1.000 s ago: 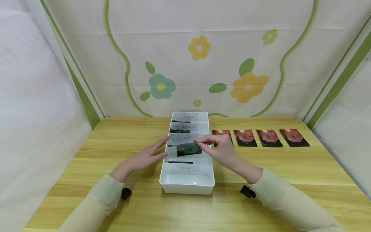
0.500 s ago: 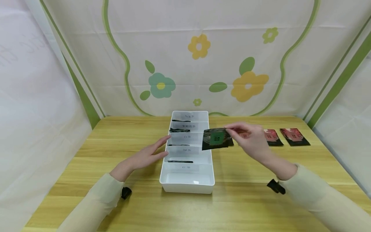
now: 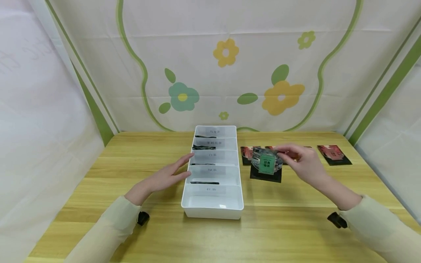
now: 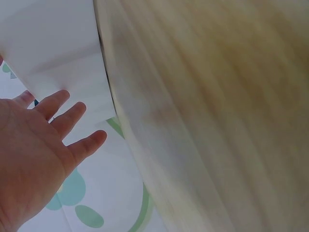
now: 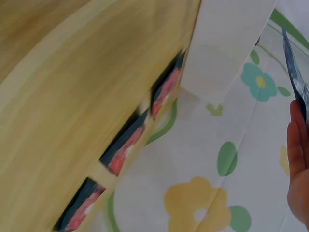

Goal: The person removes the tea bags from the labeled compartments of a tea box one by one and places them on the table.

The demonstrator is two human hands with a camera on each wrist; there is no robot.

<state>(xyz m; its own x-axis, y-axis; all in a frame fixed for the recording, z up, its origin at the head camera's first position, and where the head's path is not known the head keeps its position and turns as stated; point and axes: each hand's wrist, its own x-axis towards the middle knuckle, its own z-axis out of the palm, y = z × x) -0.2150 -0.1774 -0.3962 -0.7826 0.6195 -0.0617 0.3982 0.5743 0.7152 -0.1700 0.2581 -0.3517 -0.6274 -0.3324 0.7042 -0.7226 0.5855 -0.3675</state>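
Note:
My right hand (image 3: 306, 162) pinches the top right corner of a tea sachet (image 3: 266, 165), black with a green label, held up to the right of the white divided box (image 3: 212, 213). In the right wrist view the sachet (image 5: 295, 72) shows nearly edge-on above the fingers. My left hand (image 3: 164, 177) lies with spread fingers against the left side of the box; the left wrist view shows this hand (image 4: 43, 145) by the white wall. Dark sachets stand in the back compartments, such as one sachet (image 3: 204, 183) in the fourth; the front compartment holds none.
Several red and black sachets lie in a row at the back right, the rightmost sachet (image 3: 334, 154) fully visible and others partly behind the right hand and held sachet. Labels mark the box's compartments. A white flowered cloth (image 3: 131, 109) hangs behind the wooden table (image 3: 279, 233).
My right hand has moved the green-labelled sachet from above the box out to the right, and its face has turned more toward the head camera. The left hand has stayed in place.

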